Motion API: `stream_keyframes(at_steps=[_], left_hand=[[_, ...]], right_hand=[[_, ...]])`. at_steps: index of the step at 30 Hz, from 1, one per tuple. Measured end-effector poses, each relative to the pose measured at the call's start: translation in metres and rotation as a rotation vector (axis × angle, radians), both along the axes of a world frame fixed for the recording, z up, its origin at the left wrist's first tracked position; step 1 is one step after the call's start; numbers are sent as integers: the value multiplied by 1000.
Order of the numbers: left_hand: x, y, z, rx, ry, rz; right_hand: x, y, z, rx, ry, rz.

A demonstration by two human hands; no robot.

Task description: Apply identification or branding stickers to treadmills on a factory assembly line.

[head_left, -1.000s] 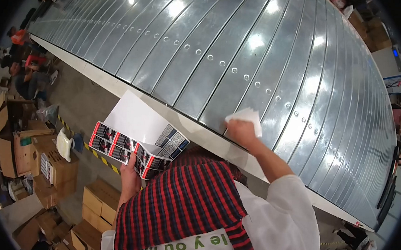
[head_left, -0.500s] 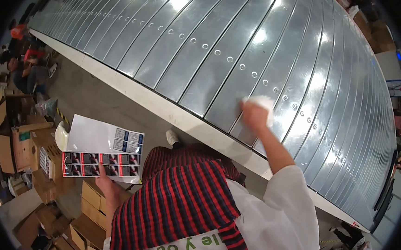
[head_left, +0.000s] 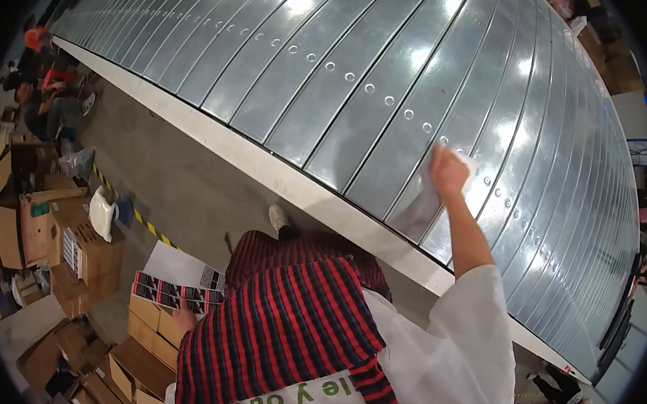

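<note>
My right hand [head_left: 448,171] is raised against the shiny ribbed metal wall [head_left: 363,70] and presses a white cloth [head_left: 467,167] onto a panel beside a row of rivets. My left hand [head_left: 183,316] hangs low at my side, mostly hidden behind my red and black checked garment. It grips a white sheet of paper [head_left: 179,282] with rows of small pictures along its edge.
A pale ledge [head_left: 265,172] runs along the foot of the metal wall. Below lies a grey floor with a yellow and black striped line [head_left: 138,219]. Cardboard boxes [head_left: 79,260] are stacked at lower left. People [head_left: 46,85] sit at the far left.
My right hand with the cloth has moved up and right across the metal wall. My left hand has dropped lower with the sheet, closer to the boxes.
</note>
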State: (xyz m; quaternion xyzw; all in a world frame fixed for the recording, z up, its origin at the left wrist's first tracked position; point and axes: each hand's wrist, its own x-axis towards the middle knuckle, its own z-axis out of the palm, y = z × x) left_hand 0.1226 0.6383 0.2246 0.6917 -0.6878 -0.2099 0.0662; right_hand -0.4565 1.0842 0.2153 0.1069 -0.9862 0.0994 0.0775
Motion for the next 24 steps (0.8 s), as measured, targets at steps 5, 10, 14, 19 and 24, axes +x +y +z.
stream_keyframes(at_steps=[5, 10, 14, 19, 24], left_hand=[[-82, 12, 47, 120, 293, 109], [-78, 11, 33, 122, 161, 36], [-86, 9, 35, 128, 360, 136], [-50, -24, -6, 254, 763, 155], [-111, -25, 28, 264, 367, 21]], right_hand=[[84, -32, -17, -204, -25, 234], [90, -23, -14, -180, 79, 361], [11, 32, -1, 87, -35, -159], [70, -28, -5, -99, 127, 144], [121, -49, -6, -87, 102, 259]])
